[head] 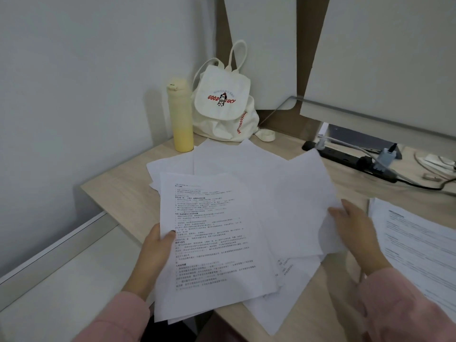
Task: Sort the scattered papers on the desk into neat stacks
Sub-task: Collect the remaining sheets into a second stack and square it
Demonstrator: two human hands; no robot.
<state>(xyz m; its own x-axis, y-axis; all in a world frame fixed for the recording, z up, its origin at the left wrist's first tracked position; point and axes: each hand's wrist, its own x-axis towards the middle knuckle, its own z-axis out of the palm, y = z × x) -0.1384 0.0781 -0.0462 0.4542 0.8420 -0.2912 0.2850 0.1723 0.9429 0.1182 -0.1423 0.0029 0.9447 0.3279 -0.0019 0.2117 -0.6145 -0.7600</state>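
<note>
Pale wood tabletop (118, 193): runs from a white wall on the left to a monitor on the right; loose white sheets cover its middle.
Left hand (158, 253): fingers pinching the left edge of a printed sheet (209, 243), thumb on top near the text; pink sleeve at the wrist.
Printed sheet: face up, tilted slightly, topmost of a small bundle overhanging the near tabletop edge.
Yellow bottle (181, 114): upright at the back, just beside a cream drawstring bag (222, 104); neither is touching the hands.
Scattered papers (234, 164): fanned at mixed angles behind and under the held sheet, mostly blank side up, edges not squared.
Blank sheet (301, 206): lying skewed across the pile's right half, its right edge under the right hand.
Right hand (355, 230): fingers spread and lying along that sheet's edge; whether it pinches or only presses, cannot tell.
Right-hand stack (419, 245): printed pages lying together near the right edge, apart from the main pile; looks like one stack already begun.
Power strip (345, 159): black, with cables, behind the papers.
Progress: early, by my judgement. One pile started, most sheets still loose and needing gathering, aligning, sorting.
</note>
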